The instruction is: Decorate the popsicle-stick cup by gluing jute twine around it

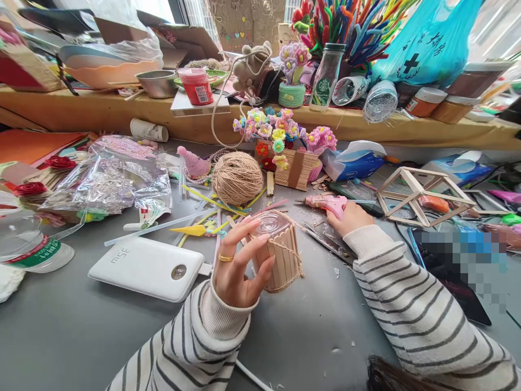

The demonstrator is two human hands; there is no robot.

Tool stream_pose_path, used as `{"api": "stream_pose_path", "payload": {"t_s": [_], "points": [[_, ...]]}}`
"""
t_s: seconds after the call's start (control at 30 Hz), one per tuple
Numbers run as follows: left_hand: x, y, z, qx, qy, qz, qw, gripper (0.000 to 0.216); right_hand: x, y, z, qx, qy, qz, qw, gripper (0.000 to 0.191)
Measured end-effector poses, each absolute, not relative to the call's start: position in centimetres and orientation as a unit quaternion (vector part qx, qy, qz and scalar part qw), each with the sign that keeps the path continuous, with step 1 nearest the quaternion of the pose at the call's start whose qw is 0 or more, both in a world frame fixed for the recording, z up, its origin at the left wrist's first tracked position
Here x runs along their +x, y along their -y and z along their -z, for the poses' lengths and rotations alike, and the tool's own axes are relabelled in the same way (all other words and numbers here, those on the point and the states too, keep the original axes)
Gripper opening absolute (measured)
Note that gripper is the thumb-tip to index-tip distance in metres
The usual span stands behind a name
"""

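Observation:
My left hand, with a gold ring, is closed around a clear plastic cup clad in wooden craft sticks. The cup is tilted, its clear round end facing up. Twine circles the lower part and runs slanting across the sticks. Farther right, my right hand grips a pink hot glue gun, whose nozzle points left. Scissors lie on the table just below the gun. Behind the cup sits a ball of twine.
A white power bank lies to the left, with coloured glue sticks behind it. At right are a stick frame and a dark tablet-like device. Crocheted flowers stand near the back ledge.

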State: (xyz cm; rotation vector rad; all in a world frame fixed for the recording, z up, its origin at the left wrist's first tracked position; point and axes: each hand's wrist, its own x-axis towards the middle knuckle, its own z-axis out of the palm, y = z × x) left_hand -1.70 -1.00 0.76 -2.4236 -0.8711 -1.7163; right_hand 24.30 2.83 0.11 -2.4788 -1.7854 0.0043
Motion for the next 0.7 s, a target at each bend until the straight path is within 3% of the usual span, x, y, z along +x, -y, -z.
{"api": "stream_pose_path", "payload": {"t_s": [0.13,0.33,0.6,0.7], "points": [[-1.7,1.0,-0.9,-0.784,0.292,0.546,0.038,0.033,24.6,-3.2,-0.2,-0.807,0.589,-0.029,0.038,0.052],[-1.6,1.1,-1.0,-0.775,0.298,0.554,0.053,0.033,24.4,-3.3,-0.9,-0.823,0.564,-0.051,0.052,0.043],[-1.4,0.8,-0.2,-0.740,0.278,0.612,-0.002,0.057,24.9,-1.8,-3.9,-0.812,0.559,-0.019,0.165,0.047],[-1.4,0.9,-0.3,-0.749,0.278,0.602,-0.004,0.050,25.0,-1.0,-5.4,-0.800,0.564,-0.004,0.202,0.046]]}}
